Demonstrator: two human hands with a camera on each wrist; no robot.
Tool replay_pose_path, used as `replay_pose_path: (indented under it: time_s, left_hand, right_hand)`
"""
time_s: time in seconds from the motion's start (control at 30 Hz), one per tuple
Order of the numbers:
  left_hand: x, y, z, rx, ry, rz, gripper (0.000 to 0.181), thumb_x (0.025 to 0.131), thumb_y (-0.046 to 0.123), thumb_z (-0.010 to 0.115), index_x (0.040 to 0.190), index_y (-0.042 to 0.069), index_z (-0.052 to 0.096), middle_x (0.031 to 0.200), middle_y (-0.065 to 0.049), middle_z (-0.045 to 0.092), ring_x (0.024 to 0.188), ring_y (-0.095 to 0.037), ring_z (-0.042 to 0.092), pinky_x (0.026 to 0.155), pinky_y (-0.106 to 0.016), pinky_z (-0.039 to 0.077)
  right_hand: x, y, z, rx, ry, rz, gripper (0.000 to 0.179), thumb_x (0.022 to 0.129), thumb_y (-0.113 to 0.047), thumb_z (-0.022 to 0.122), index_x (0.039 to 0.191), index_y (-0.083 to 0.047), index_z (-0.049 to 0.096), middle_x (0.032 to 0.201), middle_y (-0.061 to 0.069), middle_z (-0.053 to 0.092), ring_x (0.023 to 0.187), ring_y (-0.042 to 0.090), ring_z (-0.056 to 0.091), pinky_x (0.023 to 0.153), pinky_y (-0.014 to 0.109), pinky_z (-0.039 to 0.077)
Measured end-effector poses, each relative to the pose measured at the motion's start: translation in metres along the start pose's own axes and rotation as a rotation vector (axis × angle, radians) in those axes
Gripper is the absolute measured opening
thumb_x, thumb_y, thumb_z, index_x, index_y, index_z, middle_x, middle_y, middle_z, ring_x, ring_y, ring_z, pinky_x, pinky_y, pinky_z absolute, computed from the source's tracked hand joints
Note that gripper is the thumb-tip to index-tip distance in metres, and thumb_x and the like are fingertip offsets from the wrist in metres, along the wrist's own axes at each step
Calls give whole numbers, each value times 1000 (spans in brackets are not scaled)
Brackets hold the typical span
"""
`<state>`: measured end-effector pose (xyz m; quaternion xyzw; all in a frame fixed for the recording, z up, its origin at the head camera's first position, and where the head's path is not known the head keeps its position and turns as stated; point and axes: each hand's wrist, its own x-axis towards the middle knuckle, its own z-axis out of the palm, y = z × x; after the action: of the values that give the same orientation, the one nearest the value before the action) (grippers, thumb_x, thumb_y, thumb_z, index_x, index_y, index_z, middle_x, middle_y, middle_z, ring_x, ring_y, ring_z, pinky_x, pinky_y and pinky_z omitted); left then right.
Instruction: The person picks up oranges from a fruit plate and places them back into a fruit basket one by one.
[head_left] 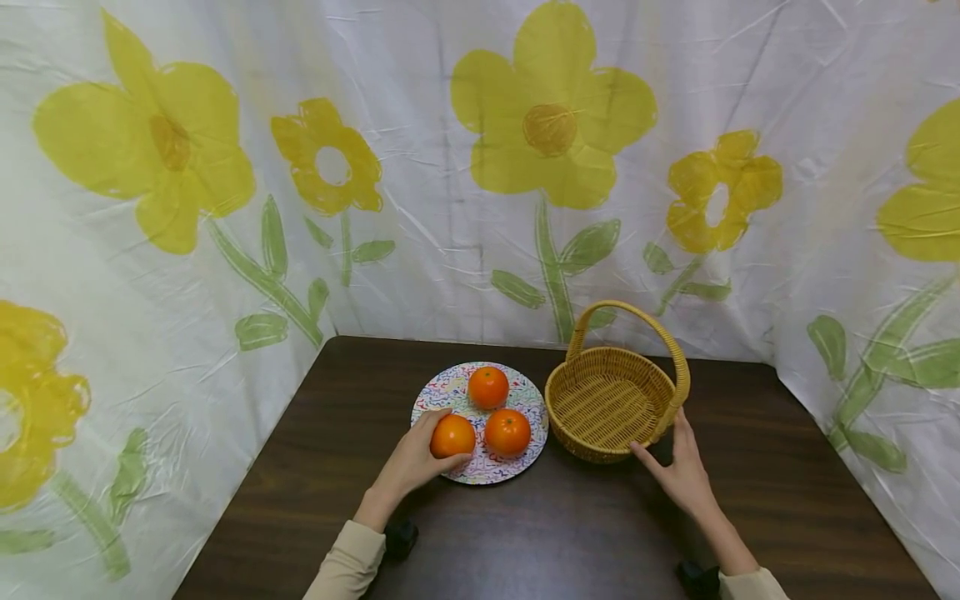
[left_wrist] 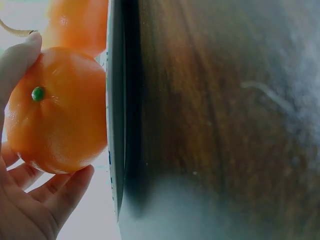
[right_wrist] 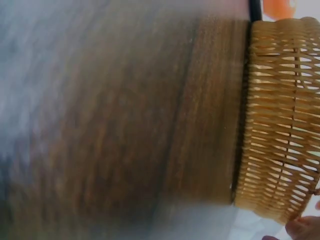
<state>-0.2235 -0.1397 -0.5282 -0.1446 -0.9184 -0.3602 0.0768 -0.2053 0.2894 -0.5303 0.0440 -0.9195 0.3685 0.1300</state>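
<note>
My left hand [head_left: 416, 454] has its fingers and thumb around an orange [head_left: 453, 436] at the left front of a patterned round plate [head_left: 480, 472]. In the left wrist view that orange [left_wrist: 60, 112] shows a green stem end and sits right at the plate's surface. Two more oranges lie on the plate, one at the back [head_left: 488, 387] and one at the right [head_left: 507, 432]. A yellow wicker basket [head_left: 609, 400] with an arched handle stands beside the plate. My right hand [head_left: 684, 471] grips its near right side, thumb at the rim and fingers by the handle's base.
Everything stands on a dark brown wooden table [head_left: 555, 533]. Behind and along both sides hangs a white curtain [head_left: 420, 250] printed with yellow flowers. The basket's handle [head_left: 630, 310] rises close in front of the curtain.
</note>
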Motion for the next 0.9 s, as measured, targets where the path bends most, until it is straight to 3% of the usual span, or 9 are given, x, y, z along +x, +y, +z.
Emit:
replay_pose_path:
  time_s: [0.37,0.5,0.67,0.9]
  left_hand:
    - [3,7,-3,-20,24,44,79,71,52,74,133,11,47,122,-1,52,100,-19,56,86,-40,50]
    - [5,12,-6,-32,24,59,78,72,53,73,133,13,46,120,-2,52,99,-19,57,84,-39,51]
    - [10,18,-11,-49,33,67,79,71,53,73,133,13,46,122,-1,51,98,-19,57,83,-39,51]
    - [17,25,-16,-60,41,65,79,70,55,73,133,16,46,124,0,51,99,-19,56,84,-39,50]
  right_hand:
    - [-3,-2,-3,-56,-77,78,93,90,-44,56,148,-22,-13,153,15,-16,134,52,10,89,73,25]
    - [-3,-1,-2,-114,-82,82,94,90,-48,53,147,-19,-15,153,16,-14,132,53,16,87,71,31]
    - [-1,-2,-3,-164,-89,88,95,89,-53,51,147,-15,-14,154,15,-13,132,51,17,88,71,29]
    - [1,-6,-3,-176,-102,97,96,89,-55,49,147,-13,-15,154,16,-12,131,52,20,77,66,39]
